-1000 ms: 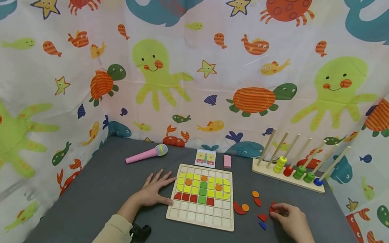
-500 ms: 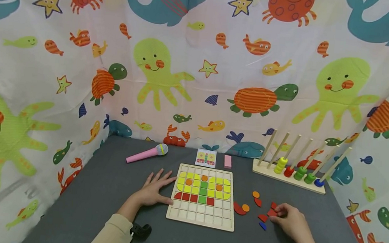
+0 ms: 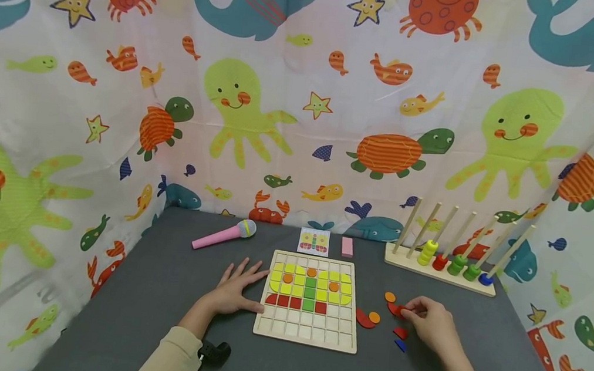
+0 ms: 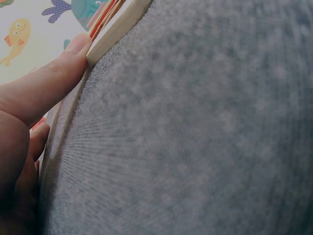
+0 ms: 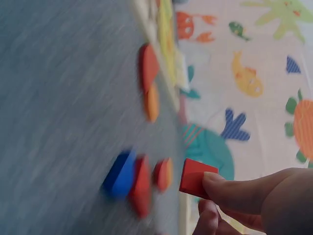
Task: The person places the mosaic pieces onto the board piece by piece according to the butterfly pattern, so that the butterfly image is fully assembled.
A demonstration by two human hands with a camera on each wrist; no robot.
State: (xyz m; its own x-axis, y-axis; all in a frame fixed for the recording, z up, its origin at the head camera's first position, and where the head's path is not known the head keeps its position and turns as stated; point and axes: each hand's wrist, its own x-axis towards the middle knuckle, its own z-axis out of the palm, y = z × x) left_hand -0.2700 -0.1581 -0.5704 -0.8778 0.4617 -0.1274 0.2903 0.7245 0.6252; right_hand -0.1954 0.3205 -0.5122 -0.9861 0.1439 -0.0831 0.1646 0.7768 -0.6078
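My right hand [image 3: 433,324] pinches a red square tile [image 5: 198,177] between thumb and fingers, seen best in the right wrist view. It is above the table, right of the wooden grid board [image 3: 305,333]. Yellow, orange, green and red tiles fill part of the board's grid, with a short red row below the yellow ones. My left hand [image 3: 234,292] lies with spread fingers at the board's left side, its thumb [image 4: 68,58] touching the edge. Near the right hand lie a red piece [image 3: 399,333], a blue piece [image 3: 399,345] and an orange disc [image 3: 390,297].
A larger curved red piece [image 3: 363,318] and another orange disc [image 3: 374,317] lie by the board's right edge. Behind it are a pattern card [image 3: 314,242] and a pink block [image 3: 347,247]. A toy microphone [image 3: 223,235] lies at back left, a wooden peg stacker [image 3: 440,269] at back right.
My right hand has picked up the red square tile and moved it leftward and slightly away from me. My left hand stays at the board's edge.
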